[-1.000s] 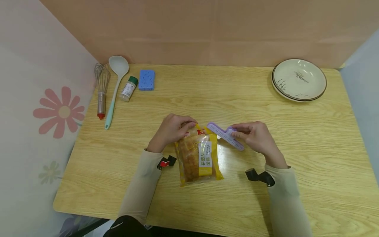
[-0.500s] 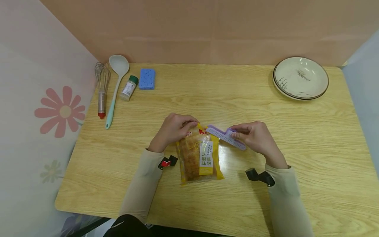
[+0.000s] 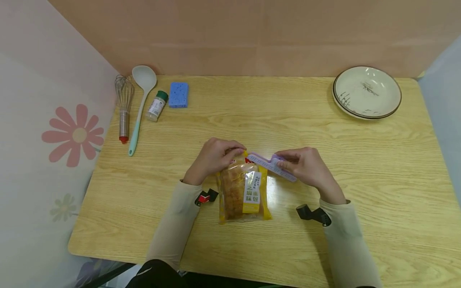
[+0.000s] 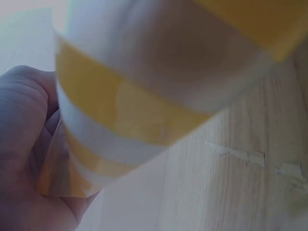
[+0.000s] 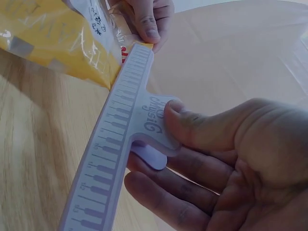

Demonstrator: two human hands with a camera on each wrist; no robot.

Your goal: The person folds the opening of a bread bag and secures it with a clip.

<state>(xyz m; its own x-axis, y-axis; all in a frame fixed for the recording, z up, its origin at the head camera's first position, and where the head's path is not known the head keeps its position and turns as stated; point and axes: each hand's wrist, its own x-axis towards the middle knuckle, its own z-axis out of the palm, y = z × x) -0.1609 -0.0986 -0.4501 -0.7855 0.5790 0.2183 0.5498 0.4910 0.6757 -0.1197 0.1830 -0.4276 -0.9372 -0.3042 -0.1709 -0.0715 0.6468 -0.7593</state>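
Head view — clip (image 3: pixel 272 167) pinched in right hand (image 3: pixel 306 170), touching bag (image 3: pixel 243 188).

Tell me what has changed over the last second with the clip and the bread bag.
The right hand has carried the purple clip leftward, so its tip now meets the bunched top of the bread bag beside the left hand; a second ago there was a gap. The left hand still pinches the bag's top, and the bag stays on the table. Nothing else moved.
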